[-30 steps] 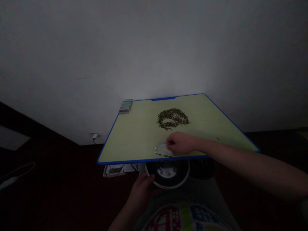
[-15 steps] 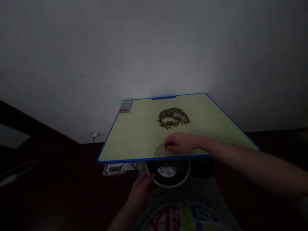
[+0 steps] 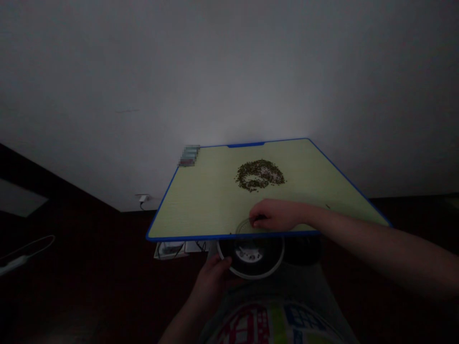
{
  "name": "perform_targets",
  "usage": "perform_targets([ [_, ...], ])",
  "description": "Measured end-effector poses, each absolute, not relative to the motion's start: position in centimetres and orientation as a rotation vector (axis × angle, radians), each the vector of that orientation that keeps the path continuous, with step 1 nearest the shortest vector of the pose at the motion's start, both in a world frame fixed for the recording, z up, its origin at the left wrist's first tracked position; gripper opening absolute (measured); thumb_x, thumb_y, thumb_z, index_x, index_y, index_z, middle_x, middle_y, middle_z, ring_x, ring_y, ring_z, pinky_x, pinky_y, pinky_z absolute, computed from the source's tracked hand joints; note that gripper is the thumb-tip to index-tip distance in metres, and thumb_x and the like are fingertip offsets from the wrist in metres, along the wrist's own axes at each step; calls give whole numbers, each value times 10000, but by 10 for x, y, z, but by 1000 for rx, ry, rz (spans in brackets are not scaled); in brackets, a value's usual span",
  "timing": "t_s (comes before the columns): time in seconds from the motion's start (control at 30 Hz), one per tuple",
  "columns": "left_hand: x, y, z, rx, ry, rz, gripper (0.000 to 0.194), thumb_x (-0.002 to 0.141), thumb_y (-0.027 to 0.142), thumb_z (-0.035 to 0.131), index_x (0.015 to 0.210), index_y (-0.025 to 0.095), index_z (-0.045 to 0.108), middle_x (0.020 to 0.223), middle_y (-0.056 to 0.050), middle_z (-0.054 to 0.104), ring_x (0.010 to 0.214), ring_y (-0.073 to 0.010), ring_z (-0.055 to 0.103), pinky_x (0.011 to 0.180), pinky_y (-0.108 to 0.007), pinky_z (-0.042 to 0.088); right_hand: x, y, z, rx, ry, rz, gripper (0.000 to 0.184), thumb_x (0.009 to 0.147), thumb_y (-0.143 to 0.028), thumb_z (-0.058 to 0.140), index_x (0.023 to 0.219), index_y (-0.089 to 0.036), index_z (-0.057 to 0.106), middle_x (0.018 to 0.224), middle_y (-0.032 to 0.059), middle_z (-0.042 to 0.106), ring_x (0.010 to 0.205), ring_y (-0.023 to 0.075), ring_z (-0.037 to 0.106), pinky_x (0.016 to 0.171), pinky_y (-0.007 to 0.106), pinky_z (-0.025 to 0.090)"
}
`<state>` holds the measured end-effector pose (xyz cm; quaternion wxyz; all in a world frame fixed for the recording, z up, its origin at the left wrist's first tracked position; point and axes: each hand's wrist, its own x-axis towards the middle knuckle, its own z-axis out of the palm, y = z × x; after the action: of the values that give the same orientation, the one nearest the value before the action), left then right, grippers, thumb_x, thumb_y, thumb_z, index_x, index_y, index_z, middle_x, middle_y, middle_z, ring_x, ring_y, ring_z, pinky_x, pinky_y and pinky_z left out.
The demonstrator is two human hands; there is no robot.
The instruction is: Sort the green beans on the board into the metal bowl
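My right hand [image 3: 275, 215] is closed on a clear protractor [image 3: 244, 226], which lies at the near edge of a pale green table [image 3: 193, 205] with a blue rim. A tiny dark bit sits on the table just left of the protractor. Below that edge, my left hand [image 3: 214, 273] grips a dark bowl [image 3: 253, 271] with a light rim by its left side. Small dark bits show on the bowl's pale bottom. Farther back on the table, many small brown-green grains [image 3: 255, 168] lie in a ring-like heap.
A blurred-out flat item [image 3: 189, 156] is at the table's far left corner. One dark sliver [image 3: 327, 206] lies on the right. White trays with cables [image 3: 172, 250] show under the table. A plug [image 3: 143, 198] sits in the wall, and a white cable [image 3: 36, 243] is at far left.
The protractor has slid toward me to the table's near edge, and the grains in front of it have mostly left the table. More dark bits show in the bowl. My left hand stays put.
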<state>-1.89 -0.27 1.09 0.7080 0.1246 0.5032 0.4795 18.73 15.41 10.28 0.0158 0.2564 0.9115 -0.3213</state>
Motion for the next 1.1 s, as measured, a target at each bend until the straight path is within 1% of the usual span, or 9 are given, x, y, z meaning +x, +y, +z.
perform_targets([
  [0.1, -19, -1, 10, 278, 1146, 1069, 277, 615, 280, 835, 828, 147, 718, 804, -80, 802, 748, -271, 737, 636, -376, 590, 184, 158, 101, 921, 2860, -941, 177, 860, -169, 533, 858, -125, 704, 787, 56, 674, 689, 146, 540, 626, 250, 367],
  [0.2, -20, -2, 9, 286, 1175, 1071, 287, 603, 285, 839, 822, 140, 724, 788, -81, 802, 725, -266, 734, 600, -355, 583, 176, 163, 99, 994, 2885, -891, 184, 866, -172, 520, 840, -126, 696, 756, 50, 660, 670, 144, 527, 608, 251, 351],
  [0.3, -21, -4, 10, 289, 1159, 1073, 273, 632, 271, 822, 855, 144, 730, 817, -82, 807, 744, -263, 738, 596, -340, 578, 169, 163, 99, 899, 2895, -900, 170, 857, -159, 526, 833, -132, 692, 751, 44, 655, 659, 139, 521, 610, 249, 353],
  [0.43, -22, -4, 13, 316, 1125, 1071, 265, 659, 270, 802, 880, 140, 737, 850, -95, 811, 793, -278, 747, 624, -341, 579, 167, 162, 102, 786, 2885, -905, 170, 861, -149, 521, 856, -129, 690, 791, 57, 665, 681, 146, 529, 631, 254, 369],
  [0.53, -21, -3, 16, 312, 1142, 1070, 262, 640, 267, 813, 857, 142, 736, 819, -87, 811, 764, -268, 749, 611, -330, 578, 170, 160, 104, 760, 2867, -941, 172, 865, -141, 515, 873, -125, 686, 811, 62, 667, 706, 150, 540, 654, 254, 386],
  [0.73, -19, -3, 15, 279, 1124, 1072, 236, 652, 256, 809, 844, 146, 728, 802, -81, 811, 728, -247, 750, 610, -314, 582, 189, 148, 102, 725, 2878, -1000, 158, 867, -154, 513, 838, -145, 669, 790, 45, 643, 704, 146, 535, 654, 250, 387],
  [0.83, -19, -4, 12, 277, 1159, 1072, 228, 654, 257, 809, 838, 152, 725, 802, -78, 811, 710, -242, 749, 603, -310, 581, 208, 142, 99, 726, 2889, -1061, 160, 875, -173, 497, 851, -151, 653, 825, 48, 636, 753, 154, 548, 689, 258, 401],
  [0.93, -20, -4, 10, 280, 1170, 1078, 229, 657, 256, 807, 847, 155, 729, 833, -83, 814, 750, -258, 751, 631, -332, 588, 233, 144, 97, 867, 2858, -1136, 181, 896, -241, 474, 816, -155, 612, 766, 33, 589, 706, 151, 521, 650, 260, 398],
  [1.1, -21, -2, 11, 301, 1176, 1055, 258, 643, 273, 811, 859, 153, 735, 847, -96, 813, 777, -283, 754, 630, -343, 576, 264, 163, 95, 1309, 2826, -1133, 216, 900, -313, 443, 771, -178, 551, 689, 5, 515, 645, 150, 461, 602, 271, 365],
])
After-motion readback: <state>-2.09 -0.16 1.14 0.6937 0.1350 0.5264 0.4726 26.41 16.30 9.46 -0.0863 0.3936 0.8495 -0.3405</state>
